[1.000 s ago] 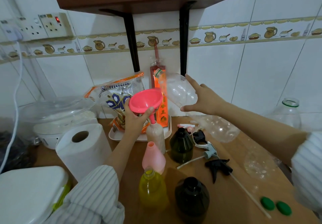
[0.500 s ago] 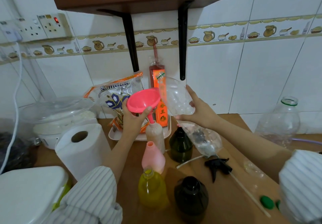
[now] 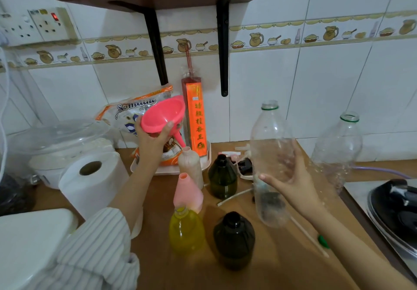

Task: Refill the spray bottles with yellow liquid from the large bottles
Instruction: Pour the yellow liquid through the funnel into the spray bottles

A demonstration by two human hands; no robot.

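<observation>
My left hand (image 3: pixel 153 139) grips a pink funnel (image 3: pixel 163 115), tilted and lifted clear above a frosted beige spray bottle (image 3: pixel 190 165). My right hand (image 3: pixel 291 183) holds a large clear empty bottle (image 3: pixel 272 154) upright above the table, mouth up. A second large clear bottle (image 3: pixel 337 147) stands at the right by the wall. On the wooden table (image 3: pixel 270 267) stand a yellow spray bottle (image 3: pixel 186 231), a pink one (image 3: pixel 187 192) and two dark ones (image 3: pixel 222 174) (image 3: pixel 234 238), all without heads. Spray heads (image 3: pixel 242 161) lie behind them.
A paper towel roll (image 3: pixel 92 179) and a white appliance (image 3: pixel 56 150) stand at the left. A white tray (image 3: pixel 208 161) holds a snack bag (image 3: pixel 135 111) and an orange incense pack (image 3: pixel 195 118). A stove (image 3: pixel 397 210) sits at the right. A green cap (image 3: pixel 323 241) lies near my right forearm.
My right hand swung the large clear bottle from tipped over the funnel to upright and moved it right. My left hand lifted the funnel off the beige bottle and tilted it.
</observation>
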